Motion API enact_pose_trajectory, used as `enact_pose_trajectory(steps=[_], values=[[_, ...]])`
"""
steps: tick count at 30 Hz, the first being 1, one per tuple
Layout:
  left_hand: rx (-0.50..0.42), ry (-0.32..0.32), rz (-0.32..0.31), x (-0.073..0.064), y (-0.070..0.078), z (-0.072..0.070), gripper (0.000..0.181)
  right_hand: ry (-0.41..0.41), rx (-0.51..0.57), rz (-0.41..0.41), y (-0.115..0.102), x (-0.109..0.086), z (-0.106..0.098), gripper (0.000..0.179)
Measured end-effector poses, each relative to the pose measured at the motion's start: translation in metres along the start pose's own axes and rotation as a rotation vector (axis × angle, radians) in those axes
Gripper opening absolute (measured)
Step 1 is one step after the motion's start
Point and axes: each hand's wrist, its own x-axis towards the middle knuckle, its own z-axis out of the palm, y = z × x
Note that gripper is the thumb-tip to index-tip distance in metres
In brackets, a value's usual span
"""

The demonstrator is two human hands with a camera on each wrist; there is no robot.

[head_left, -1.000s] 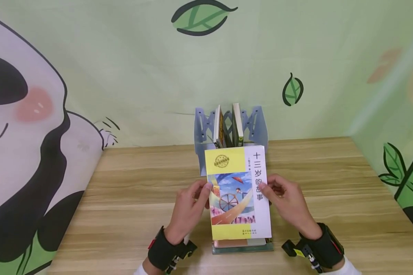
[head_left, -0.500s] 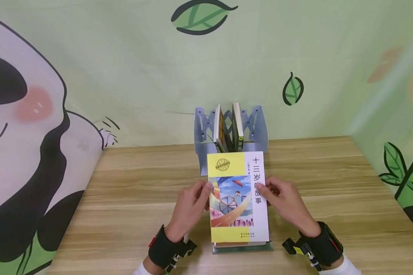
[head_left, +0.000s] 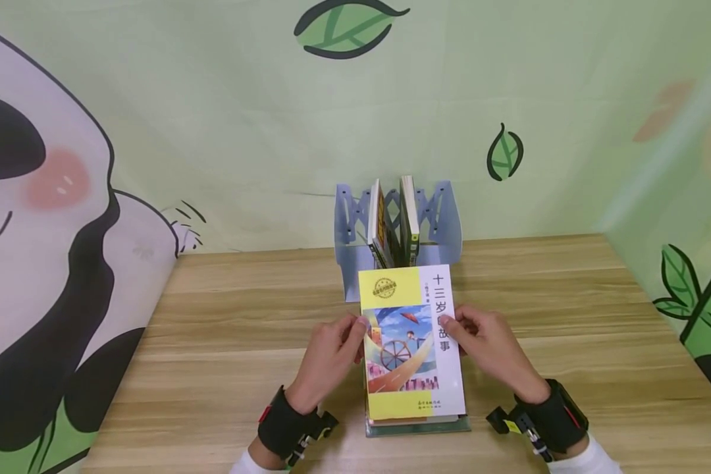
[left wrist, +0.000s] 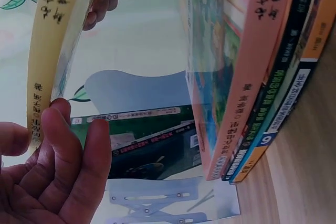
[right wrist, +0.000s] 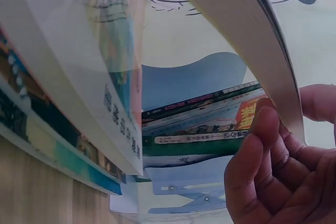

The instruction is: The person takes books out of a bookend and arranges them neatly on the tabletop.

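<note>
There are two hands, a left hand [head_left: 326, 359] and a right hand [head_left: 498, 349], two wristbands, a left band [head_left: 287, 424] and a right band [head_left: 552, 420], and one held book [head_left: 411, 349]. One stack [left wrist: 252, 77] has at least three more books, the exact count hard to tell, and one rack [head_left: 449, 220] has two standing books [head_left: 411, 210] in it. There is one table [head_left: 231, 316], and the backdrop shows one panda [head_left: 91, 250] and, on the far wall, two leaves, a big leaf [head_left: 352, 29] and a small leaf [head_left: 505, 155].
</note>
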Motion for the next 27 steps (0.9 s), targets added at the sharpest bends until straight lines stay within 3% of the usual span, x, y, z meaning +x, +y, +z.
enact_pose_trajectory(steps=[27], values=[[0.1,-0.062,-0.034,0.009,-0.02,0.005,0.042,-0.051,-0.099,0.001,0.019,0.01,0.01,0.03]])
